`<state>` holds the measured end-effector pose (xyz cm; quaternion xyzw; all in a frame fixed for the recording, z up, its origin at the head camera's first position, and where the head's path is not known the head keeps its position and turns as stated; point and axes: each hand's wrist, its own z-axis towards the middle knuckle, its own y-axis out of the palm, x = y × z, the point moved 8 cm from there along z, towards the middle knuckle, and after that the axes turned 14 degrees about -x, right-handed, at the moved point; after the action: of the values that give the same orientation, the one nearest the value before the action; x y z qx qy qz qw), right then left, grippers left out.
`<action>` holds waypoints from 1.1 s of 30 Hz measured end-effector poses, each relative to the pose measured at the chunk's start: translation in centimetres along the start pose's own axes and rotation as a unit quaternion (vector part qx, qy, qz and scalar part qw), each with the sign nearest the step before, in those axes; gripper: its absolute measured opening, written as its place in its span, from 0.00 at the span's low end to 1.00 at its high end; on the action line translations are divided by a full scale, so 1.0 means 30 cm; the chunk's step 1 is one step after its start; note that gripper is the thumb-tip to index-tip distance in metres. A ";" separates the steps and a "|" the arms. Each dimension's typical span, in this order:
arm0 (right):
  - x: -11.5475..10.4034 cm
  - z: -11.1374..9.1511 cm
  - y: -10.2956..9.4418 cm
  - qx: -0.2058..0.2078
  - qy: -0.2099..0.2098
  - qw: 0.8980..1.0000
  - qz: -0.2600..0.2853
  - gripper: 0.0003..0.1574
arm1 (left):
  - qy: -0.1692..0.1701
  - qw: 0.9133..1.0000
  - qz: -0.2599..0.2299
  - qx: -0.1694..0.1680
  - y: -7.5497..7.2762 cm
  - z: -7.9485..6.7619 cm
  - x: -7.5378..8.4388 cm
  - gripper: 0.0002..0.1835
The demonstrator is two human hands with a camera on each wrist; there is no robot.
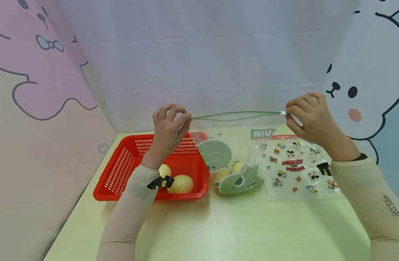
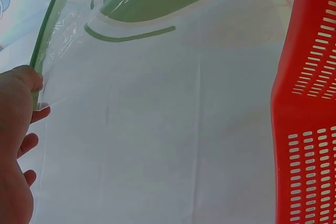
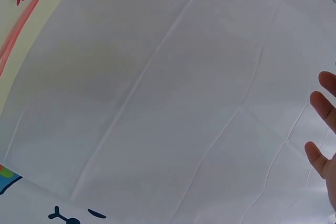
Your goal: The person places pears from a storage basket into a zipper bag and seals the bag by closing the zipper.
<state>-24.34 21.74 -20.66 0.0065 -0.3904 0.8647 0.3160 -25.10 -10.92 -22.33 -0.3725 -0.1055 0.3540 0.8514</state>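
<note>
A clear zip bag with green dinosaur print hangs between the two hands, its lower part near the tabletop. Pale yellow fruit shows inside it. My left hand pinches the left end of the green zip edge between thumb and index finger. At the other end, my right hand pinches the edge by a white slider. The green strips stand slightly apart between the hands. In the right wrist view only some fingers show, and their grip is out of sight.
A red plastic basket stands on the left of the table, holding round pale yellow fruit. To the right lies a flat clear bag with cartoon print and a red zip edge. A white curtain hangs behind.
</note>
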 end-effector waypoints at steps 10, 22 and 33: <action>-0.011 0.003 0.001 0.007 -0.005 1.000 0.001 0.18 | -0.017 1.000 0.000 -0.003 0.005 0.010 0.001 0.04; -0.028 0.015 0.014 0.003 -0.013 1.000 0.001 0.19 | 0.002 0.997 0.076 -0.016 0.035 0.083 0.092 0.26; -0.032 0.018 0.020 0.010 -0.013 1.000 0.007 0.19 | 0.022 0.989 0.137 -0.054 0.132 0.197 0.241 0.26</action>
<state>-24.03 20.57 -20.94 0.0180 -0.3857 0.8705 0.3052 -24.54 -0.81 -21.59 -0.4363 -0.0536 0.4529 0.7757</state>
